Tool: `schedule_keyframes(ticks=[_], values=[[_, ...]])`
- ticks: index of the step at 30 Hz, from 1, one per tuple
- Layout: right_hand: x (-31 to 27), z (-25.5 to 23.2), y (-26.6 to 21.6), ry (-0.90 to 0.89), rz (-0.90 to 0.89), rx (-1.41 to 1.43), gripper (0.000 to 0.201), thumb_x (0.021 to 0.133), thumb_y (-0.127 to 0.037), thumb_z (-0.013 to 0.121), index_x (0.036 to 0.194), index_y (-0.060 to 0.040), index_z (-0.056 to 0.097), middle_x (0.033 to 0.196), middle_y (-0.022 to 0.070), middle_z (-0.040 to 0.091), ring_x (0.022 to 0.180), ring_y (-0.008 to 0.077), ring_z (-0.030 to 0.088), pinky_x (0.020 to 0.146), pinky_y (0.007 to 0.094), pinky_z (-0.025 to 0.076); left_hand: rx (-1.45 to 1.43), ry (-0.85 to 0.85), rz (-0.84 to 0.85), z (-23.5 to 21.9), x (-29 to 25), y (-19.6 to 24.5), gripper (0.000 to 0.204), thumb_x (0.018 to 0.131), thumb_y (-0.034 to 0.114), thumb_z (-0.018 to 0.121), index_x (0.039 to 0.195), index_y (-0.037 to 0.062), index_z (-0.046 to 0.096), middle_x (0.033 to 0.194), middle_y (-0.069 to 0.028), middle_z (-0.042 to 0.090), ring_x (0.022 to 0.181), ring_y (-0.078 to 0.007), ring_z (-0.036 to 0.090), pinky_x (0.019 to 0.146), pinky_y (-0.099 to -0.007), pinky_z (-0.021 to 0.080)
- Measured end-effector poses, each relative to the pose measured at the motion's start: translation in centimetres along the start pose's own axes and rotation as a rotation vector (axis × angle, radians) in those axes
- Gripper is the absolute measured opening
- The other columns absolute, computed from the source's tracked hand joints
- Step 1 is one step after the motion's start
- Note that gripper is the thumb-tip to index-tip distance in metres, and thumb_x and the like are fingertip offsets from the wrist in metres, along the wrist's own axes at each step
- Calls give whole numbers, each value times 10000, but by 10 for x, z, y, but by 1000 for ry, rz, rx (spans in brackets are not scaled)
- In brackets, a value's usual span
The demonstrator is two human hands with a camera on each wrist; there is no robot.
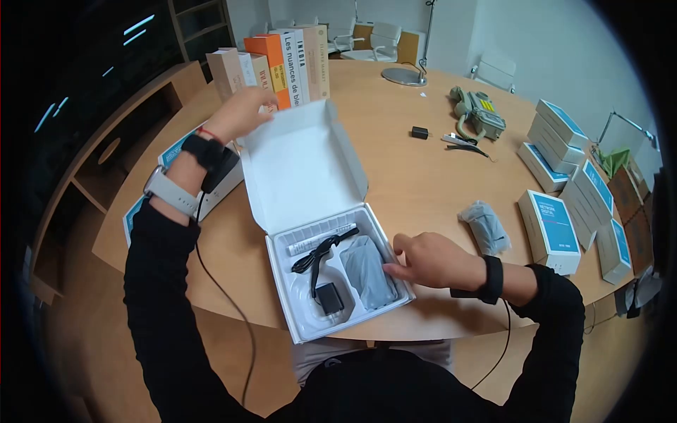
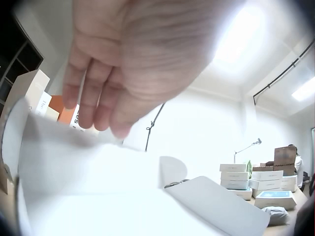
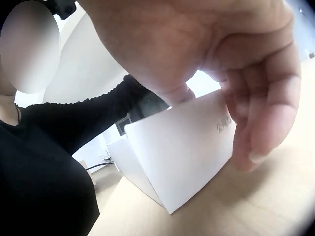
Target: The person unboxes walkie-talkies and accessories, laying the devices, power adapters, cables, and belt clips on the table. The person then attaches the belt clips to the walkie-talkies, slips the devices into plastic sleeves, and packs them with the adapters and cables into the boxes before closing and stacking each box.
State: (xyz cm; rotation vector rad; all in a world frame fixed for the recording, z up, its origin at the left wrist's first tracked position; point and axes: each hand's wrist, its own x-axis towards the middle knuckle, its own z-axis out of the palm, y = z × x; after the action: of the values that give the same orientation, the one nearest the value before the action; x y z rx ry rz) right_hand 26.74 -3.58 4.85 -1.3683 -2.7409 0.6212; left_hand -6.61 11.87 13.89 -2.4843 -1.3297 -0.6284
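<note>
An open white box [image 1: 283, 303] sits near the table's front edge, its lid [image 1: 303, 166] tilted up and back. Inside its tray lie a bagged grey device [image 1: 368, 273], a coiled black cable [image 1: 317, 257] and a black power adapter [image 1: 328, 299]. My left hand [image 1: 243, 111] is at the lid's upper left edge; in the left wrist view its fingers [image 2: 101, 93] extend fairly straight over the lid flap. My right hand [image 1: 437, 261] grips the box's right wall, thumb over the rim and fingers outside, as the right wrist view shows.
Books [image 1: 289, 67] stand behind the lid. A bagged item [image 1: 484, 227] lies right of the box, near stacked boxes [image 1: 553, 225]. Farther back are a telephone [image 1: 479, 113], a small black adapter [image 1: 419, 132] and a lamp base [image 1: 404, 76]. More boxes [image 1: 222, 190] lie under my left forearm.
</note>
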Motion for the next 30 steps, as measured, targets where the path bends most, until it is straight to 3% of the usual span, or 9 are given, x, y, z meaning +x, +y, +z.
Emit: schedule_keyframes(ticks=[2,3,5,6,9,16,22,25,30], values=[[-10,-9,0,257,-165,-22,296,799,-237,603,922,19,520,747,196,592,690,374,586,651,423,488,71,-38,32,-1,-13,9,211,745,66,648,952,28,631,912,-153,609,901,-312,579,805,-373,469],[-11,-13,-2,252,-167,-14,296,799,-237,603,922,19,520,747,196,592,690,374,586,651,423,488,141,-77,61,-6,-22,21,229,743,58,655,968,33,620,932,-148,586,923,-309,563,807,-368,467],[-9,-16,-2,287,-641,-68,255,775,-169,612,953,-7,529,849,158,571,782,325,586,680,379,491,102,-163,152,-9,-38,53,195,750,106,669,924,36,615,902,-136,595,873,-326,574,778,-382,475],[-4,-10,0,251,-745,-128,277,737,-125,612,987,-28,544,938,140,552,858,286,577,713,363,488,52,-212,157,-1,-51,69,178,772,136,653,926,52,622,883,-125,608,849,-319,585,765,-381,477],[-3,-3,-10,60,-627,-261,424,715,-130,682,1106,-52,538,1047,145,543,949,299,573,777,373,490,-23,-610,158,11,-89,131,215,792,216,631,927,49,629,833,-130,608,816,-308,595,735,-394,474],[-1,-2,-16,49,-508,-292,454,707,-186,695,1109,-60,524,1066,162,538,941,283,584,778,360,483,-13,-286,170,53,-130,153,294,730,148,670,987,64,556,837,-76,531,823,-248,555,664,-363,468],[-5,5,-15,157,-531,-297,444,715,-190,693,1107,-68,524,1111,152,526,952,278,577,819,356,465,-6,-200,282,60,-124,142,119,738,137,623,765,68,529,683,-67,526,678,-235,574,565,-355,457],[0,7,-12,278,-598,-281,366,731,-202,673,1048,-77,539,1026,142,534,906,260,576,777,342,457,11,-139,328,69,-120,137,105,738,134,609,736,73,524,634,-53,513,626,-238,571,554,-351,456],[4,12,-9,277,-602,-254,423,759,-279,671,1113,-94,531,1107,170,491,996,292,521,854,384,425,-163,-68,250,74,-122,132,88,776,134,631,775,68,571,657,-67,532,630,-253,555,561,-366,438]])
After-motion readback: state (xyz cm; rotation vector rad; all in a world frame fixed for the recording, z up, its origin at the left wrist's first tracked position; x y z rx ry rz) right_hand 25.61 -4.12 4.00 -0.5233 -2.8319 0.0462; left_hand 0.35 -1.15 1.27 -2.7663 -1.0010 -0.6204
